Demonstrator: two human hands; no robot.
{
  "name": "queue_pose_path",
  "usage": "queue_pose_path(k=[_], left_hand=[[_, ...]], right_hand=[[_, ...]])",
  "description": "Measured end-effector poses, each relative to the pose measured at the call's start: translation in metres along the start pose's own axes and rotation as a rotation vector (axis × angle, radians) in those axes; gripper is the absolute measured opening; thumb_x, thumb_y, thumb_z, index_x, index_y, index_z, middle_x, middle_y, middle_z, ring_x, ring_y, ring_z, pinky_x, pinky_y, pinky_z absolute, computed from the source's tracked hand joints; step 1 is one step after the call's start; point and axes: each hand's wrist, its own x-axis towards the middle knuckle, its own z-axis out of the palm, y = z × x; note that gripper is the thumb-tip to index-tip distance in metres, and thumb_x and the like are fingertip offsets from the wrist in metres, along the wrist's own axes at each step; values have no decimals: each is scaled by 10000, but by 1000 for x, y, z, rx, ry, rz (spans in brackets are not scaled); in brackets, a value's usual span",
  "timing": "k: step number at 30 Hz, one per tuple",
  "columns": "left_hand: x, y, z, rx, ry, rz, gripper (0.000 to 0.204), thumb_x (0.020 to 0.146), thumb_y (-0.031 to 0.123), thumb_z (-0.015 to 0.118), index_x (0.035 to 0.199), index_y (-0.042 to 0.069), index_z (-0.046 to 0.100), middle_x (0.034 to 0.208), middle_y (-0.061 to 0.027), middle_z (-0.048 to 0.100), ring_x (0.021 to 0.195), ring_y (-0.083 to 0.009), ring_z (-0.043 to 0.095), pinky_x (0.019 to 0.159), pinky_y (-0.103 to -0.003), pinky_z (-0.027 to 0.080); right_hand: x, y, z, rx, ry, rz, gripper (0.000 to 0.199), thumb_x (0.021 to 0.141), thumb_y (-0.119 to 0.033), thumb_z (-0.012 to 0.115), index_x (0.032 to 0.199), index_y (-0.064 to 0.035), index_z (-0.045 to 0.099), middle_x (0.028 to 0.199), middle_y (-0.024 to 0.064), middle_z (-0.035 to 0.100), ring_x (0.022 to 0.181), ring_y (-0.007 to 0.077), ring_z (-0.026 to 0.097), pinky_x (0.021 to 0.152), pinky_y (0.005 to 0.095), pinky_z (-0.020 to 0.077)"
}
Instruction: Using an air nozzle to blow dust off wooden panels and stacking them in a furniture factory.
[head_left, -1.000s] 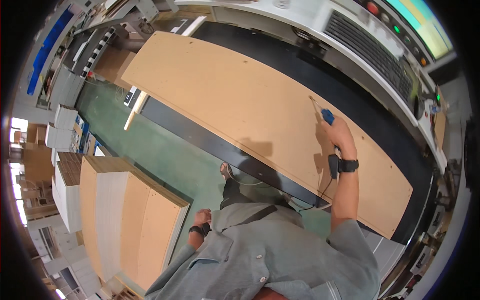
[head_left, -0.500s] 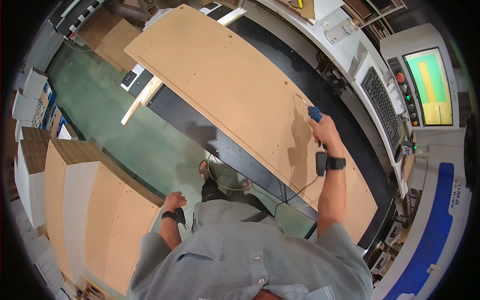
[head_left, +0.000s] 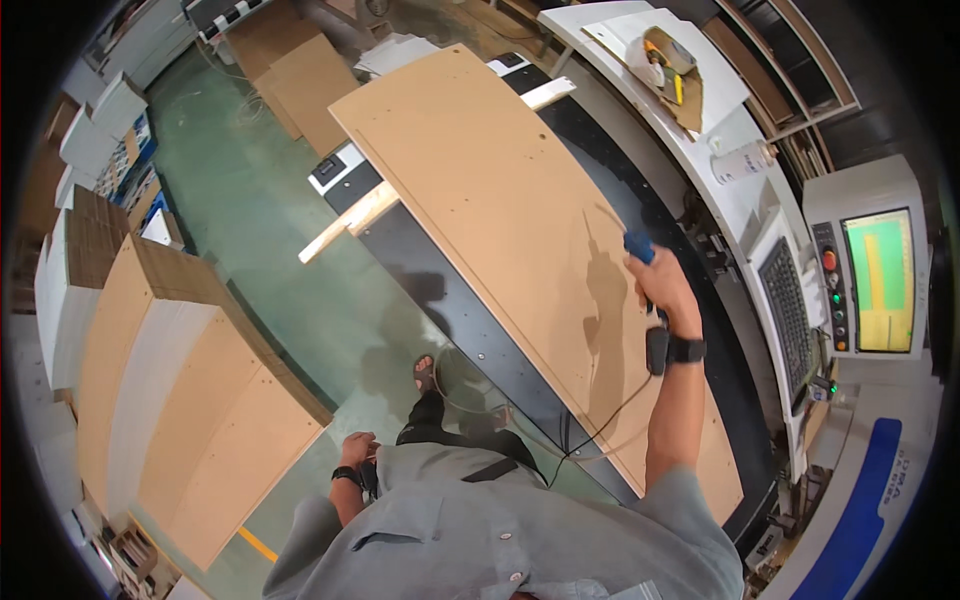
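Note:
A long tan board (head_left: 500,200) with small drilled holes lies across a black machine bed. Over its right part my right hand (head_left: 668,288) is closed round a blue air blow gun (head_left: 638,246). The gun's thin nozzle points up and away, above the board's far edge, and its shadow falls on the panel. My left hand (head_left: 357,450) hangs low beside my hip, its fingers loosely curled, with nothing visible in them. The fingertips are partly hidden. Each wrist wears a black strap with a small box.
White-tan stacked panels (head_left: 215,430) stand at the left. A pale wooden strip (head_left: 345,222) juts from under the board. On the right are a keyboard (head_left: 785,310), a lit screen (head_left: 880,280) and a spray can (head_left: 742,162). A hose (head_left: 450,400) loops near my foot.
The whole view has shifted, so the board sits lower and further right. My right hand still grips the blow gun over the board. The left hand has drawn closer to my hip.

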Motion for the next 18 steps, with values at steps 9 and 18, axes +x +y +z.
queue_pose_path(k=[9, 18], left_hand=[[-58, 40, -69, -56, 145, 46, 273, 994, 224, 645, 1150, 0, 660, 945, -173, 726, 785, -276, 740, 672, -418, 646], [-115, 112, -42, -53, 86, 397, 230, 1008, 274, 632, 1029, 46, 663, 871, -39, 658, 796, -144, 664, 657, -319, 587]], right_hand=[[136, -84, 68, 9, -10, -240, 373, 944, -330, 647, 854, 32, 664, 569, 136, 646, 564, 256, 714, 573, 410, 543], [35, -261, 239, 907, -5, -920, 205, 1073, -187, 603, 1168, -5, 617, 923, 78, 718, 901, 147, 677, 883, 329, 538]])
